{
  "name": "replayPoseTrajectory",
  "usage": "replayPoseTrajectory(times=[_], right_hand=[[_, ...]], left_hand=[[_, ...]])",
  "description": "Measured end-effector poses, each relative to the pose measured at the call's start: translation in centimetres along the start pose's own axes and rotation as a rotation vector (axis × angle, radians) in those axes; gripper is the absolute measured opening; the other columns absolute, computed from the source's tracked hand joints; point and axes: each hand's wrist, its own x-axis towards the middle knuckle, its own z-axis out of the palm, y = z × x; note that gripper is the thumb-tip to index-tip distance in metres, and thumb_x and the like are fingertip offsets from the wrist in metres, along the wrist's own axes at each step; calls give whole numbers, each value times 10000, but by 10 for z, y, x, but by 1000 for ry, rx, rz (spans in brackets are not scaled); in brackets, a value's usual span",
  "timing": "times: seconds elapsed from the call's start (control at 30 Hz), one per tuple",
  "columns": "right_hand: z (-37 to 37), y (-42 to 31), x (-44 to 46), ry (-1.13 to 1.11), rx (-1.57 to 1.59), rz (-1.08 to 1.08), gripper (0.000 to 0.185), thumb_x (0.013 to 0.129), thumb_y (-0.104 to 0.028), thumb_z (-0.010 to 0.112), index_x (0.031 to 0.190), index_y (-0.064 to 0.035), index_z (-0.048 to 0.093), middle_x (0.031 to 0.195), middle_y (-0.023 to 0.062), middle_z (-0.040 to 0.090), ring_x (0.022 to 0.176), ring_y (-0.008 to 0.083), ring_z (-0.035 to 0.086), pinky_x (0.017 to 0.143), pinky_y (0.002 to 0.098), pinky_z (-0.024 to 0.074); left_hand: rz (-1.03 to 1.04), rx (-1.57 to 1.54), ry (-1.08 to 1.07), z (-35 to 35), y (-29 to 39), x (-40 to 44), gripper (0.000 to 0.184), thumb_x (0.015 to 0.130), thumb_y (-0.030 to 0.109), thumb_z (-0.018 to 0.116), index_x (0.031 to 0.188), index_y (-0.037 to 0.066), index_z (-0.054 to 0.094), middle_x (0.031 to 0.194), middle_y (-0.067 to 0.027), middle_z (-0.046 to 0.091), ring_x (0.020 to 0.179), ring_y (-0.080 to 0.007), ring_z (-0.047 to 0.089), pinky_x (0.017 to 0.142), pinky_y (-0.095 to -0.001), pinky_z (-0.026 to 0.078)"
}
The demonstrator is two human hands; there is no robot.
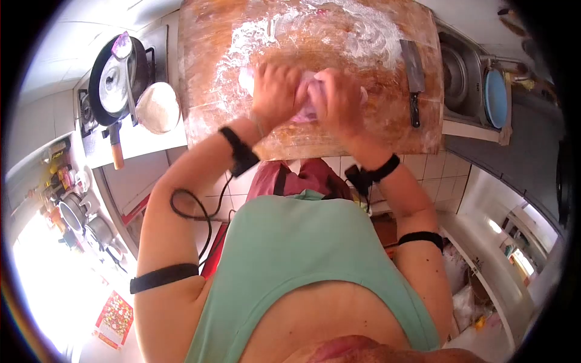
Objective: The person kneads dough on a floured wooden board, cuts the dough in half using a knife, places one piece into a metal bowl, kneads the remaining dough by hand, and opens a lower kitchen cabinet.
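A pinkish-white lump of dough (307,107) lies near the front middle of a floury wooden board (212,36). My left hand (277,91) is curled over its left part, with a bit of the dough showing beyond the fingers. On the right part, my right hand (336,100) has its fingers bent and closed around the dough. The two hands are side by side, almost touching, and cover much of the lump. White flour (369,36) is smeared across the board behind them.
A cleaver (414,75) lies at the board's right side. Beyond are a metal sink (455,69) and a blue basin (495,98). To the left, a frying pan (109,115) with a lid (114,83) sits on the stove, beside a pale, floury-looking container (158,107).
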Motion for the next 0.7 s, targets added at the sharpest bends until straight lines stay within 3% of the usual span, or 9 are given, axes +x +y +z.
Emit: replayPoseTrajectory(times=[0.03,0.1,0.2,0.33,0.37,0.47,0.57,0.67,0.7], right_hand=[[-1,-6,-14,11,-21,8,394,1069,-371,547,1287,-59,650,1291,210,680,1208,410,634,1066,556,454],[24,-3,-60,27,-141,-180,572,1054,-430,553,1495,-65,541,1500,220,546,1415,412,494,1196,625,303],[52,-1,-79,41,-118,-194,678,1040,-495,553,1562,-66,499,1570,228,484,1484,425,429,1232,654,239],[72,29,-13,197,-125,-158,543,1053,-441,532,1438,-64,597,1476,195,580,1368,395,546,1171,634,323],[65,28,18,246,-149,-117,450,1045,-413,542,1334,-81,633,1346,163,656,1245,364,612,1116,587,387],[71,54,74,187,-73,-14,397,1045,-407,532,1220,-78,671,1223,172,699,1144,368,644,1020,574,449],[71,71,105,-2,-116,137,397,1058,-422,507,1102,-74,691,1131,197,711,1067,394,655,925,586,477],[80,71,90,132,-40,55,422,1064,-437,494,1043,-70,701,1125,225,710,1056,419,658,894,602,489],[67,66,78,-10,-80,-18,311,1051,-331,565,1164,-62,673,1094,191,724,994,405,683,884,529,515]], left_hand=[[38,-6,19,-5,7,-17,476,1003,419,565,1340,99,666,1374,-161,656,1361,-345,555,1181,-642,320],[71,-38,11,-6,20,-53,538,935,344,648,1415,102,623,1480,-146,582,1433,-343,492,1215,-668,269],[108,-20,39,16,12,-74,671,882,355,694,1491,104,567,1603,-155,480,1510,-382,412,1248,-699,209],[85,78,101,38,-23,-11,611,950,400,621,1475,96,550,1490,-173,542,1376,-401,516,1239,-642,251],[64,33,170,30,-28,15,550,972,395,594,1449,122,581,1375,-160,604,1294,-394,555,1186,-598,343],[-252,67,28,32,-38,75,371,1048,397,532,1296,170,688,1223,-122,720,1173,-335,661,1073,-524,450],[-398,58,-104,25,-42,111,500,1090,521,436,1195,138,740,1168,-176,758,1104,-373,713,1009,-533,502],[-502,-99,-246,23,-47,112,575,1090,567,402,1183,117,747,1196,-180,757,1139,-384,705,1000,-544,504],[-488,-239,-410,15,-56,109,598,1086,588,404,1190,116,755,1184,-206,754,1150,-400,700,1017,-578,485]])
